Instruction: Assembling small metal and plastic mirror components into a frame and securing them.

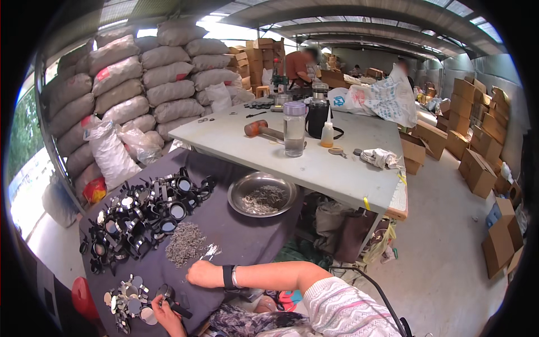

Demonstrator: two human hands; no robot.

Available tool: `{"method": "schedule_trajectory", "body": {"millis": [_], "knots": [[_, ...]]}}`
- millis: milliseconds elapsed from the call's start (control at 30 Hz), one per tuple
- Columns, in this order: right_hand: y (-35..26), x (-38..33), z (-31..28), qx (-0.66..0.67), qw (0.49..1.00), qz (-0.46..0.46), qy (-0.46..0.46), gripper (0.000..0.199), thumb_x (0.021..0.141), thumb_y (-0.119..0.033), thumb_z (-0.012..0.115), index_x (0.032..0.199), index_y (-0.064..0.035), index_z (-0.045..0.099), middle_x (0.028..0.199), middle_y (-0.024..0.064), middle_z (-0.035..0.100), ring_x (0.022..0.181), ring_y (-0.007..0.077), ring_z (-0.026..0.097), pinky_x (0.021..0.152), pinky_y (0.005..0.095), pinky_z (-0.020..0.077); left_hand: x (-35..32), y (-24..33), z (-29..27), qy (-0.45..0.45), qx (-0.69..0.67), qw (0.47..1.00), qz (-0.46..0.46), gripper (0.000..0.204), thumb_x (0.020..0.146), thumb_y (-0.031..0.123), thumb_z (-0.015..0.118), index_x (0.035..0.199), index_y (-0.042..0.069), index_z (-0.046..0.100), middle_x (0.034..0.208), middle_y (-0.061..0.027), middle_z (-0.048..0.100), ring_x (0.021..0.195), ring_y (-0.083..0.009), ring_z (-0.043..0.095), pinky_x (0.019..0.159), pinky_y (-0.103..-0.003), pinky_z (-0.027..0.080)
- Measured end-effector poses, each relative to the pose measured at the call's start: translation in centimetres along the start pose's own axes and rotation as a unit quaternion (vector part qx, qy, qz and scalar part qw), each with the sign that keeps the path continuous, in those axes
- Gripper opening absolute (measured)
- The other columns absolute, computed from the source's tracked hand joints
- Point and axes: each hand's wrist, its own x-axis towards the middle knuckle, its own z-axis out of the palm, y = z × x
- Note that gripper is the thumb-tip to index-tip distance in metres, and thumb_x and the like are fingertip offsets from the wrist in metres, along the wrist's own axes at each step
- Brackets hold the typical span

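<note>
My left hand (167, 318), low in the picture, has its fingers closed on a black plastic part (181, 309) with a round end and a flat arm. Close by on the dark cloth lies a pile of round silvery discs (133, 306) with metal tabs. My right hand (204, 274), a black band at its wrist, is curled closed over the cloth. It is beside a heap of small metal pins (185, 244), and a few bright slivers (211, 251) lie by its knuckles. What its fingers hold is hidden.
Black round-ended parts (146, 210) form a large heap at the left. A steel bowl (231, 194) contains more pins. On the pale table (224, 132) stand a lidded water bottle (294, 130), a mallet (257, 128) and a small dropper bottle (327, 135). Stacked sacks (168, 73) and a co-worker (298, 67) are beyond.
</note>
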Motion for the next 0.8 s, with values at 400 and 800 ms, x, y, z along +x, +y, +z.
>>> {"method": "schedule_trajectory", "body": {"millis": [400,800], "knots": [[0.2,1.0,-0.1,-0.052,0.996,-0.066,-0.042,0.013,0.07,-0.014,0.06,0.069,-0.0031,0.066,0.073,0.0162,0.063,0.069,0.0318,0.065,0.061,0.0392,0.0525,-0.2,0.8,0.4,-0.001,-0.012,1.0,-0.013,0.015,0.093,0.011,0.043,0.106,0.011,0.051,0.063,-0.0064,0.058,0.034,-0.0048,0.034,0.032,-0.019,0.023],[1.4,1.1,0.5,0.049,0.992,0.042,-0.113,0.011,0.069,-0.008,0.059,0.072,0.0011,0.065,0.073,0.0204,0.064,0.075,0.037,0.065,0.067,0.0424,0.0519,-1.2,1.7,0.9,0.003,-0.001,1.0,-0.015,0.016,0.093,0.01,0.043,0.106,0.009,0.052,0.068,-0.0052,0.056,0.037,-0.004,0.035,0.034,-0.019,0.024]]}}
